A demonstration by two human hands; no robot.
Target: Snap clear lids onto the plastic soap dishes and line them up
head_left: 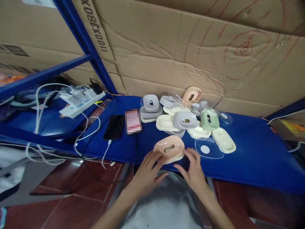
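A peach slotted soap dish sits over a cream piece by the table's front edge. My left hand has its fingers against the dish's near left side, thumb apart from it. At the dish's right end is my right hand, fingertips at the rim, thumb and fingers spread. Neither hand is wrapped round the dish. Just beyond lie a grey dish, a green dish and a cream tray. A clear plastic cover with a round white label lies right of my right fingers.
Farther back are another grey dish and a peach dish leaning near the cardboard wall. A phone with a white cable and a pinkish blurred packet lie left. A power strip trails cables beyond a blue frame.
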